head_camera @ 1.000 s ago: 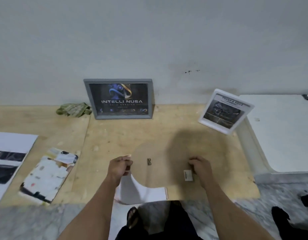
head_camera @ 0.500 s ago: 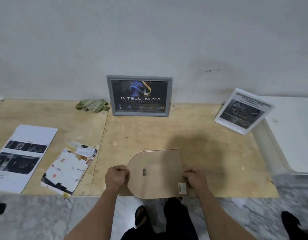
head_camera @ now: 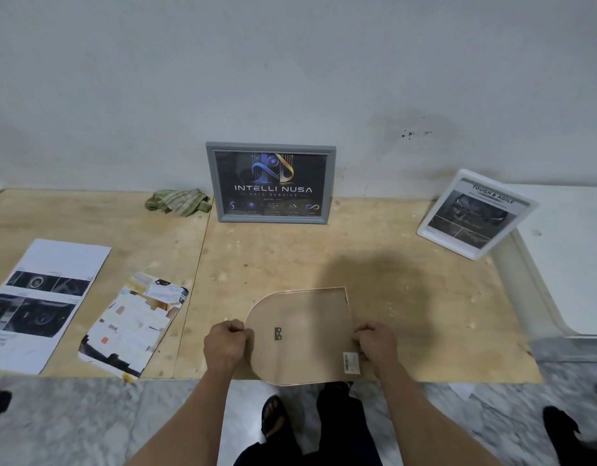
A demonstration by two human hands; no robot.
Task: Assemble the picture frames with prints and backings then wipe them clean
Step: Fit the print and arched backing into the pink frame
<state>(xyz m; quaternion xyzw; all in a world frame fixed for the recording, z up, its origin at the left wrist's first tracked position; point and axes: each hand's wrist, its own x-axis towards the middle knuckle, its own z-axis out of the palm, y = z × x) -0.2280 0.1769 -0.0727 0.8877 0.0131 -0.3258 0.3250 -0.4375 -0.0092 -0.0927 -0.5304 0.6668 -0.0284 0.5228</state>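
Hands grip a brown backing board (head_camera: 304, 334) at the near edge of a plywood sheet (head_camera: 408, 297) laid on the marble floor (head_camera: 89, 422). The left hand (head_camera: 225, 344) pinches the board's rounded left edge, fingers curled tight over it, while the right hand (head_camera: 376, 343) closes on the straight right edge in the same way. The board has one curved side and one squared side; a small dark metal hanger (head_camera: 278, 333) sits near its middle and a barcode sticker (head_camera: 351, 362) lies at its lower right corner, just beside the right hand. The board's near edge overhangs the plywood slightly, above the person's dark trousers.

At the far side of the plywood, a grey picture frame (head_camera: 271, 183) holding a dark "INTELLI NUSA" print leans upright against the white wall (head_camera: 290, 79). Just left of it lies a crumpled green checked cloth (head_camera: 179, 202). To the right, well apart from the grey one, a white frame (head_camera: 475, 213) with a "TOUGH & AGILE" print leans tilted against a white raised platform (head_camera: 566, 264).

On the left part of the plywood lie two loose sheets: a white print with dark car photos (head_camera: 38, 304) and, nearer the hands, a colourful print (head_camera: 132, 324) lying askew, its corner reaching over the plywood's edge.
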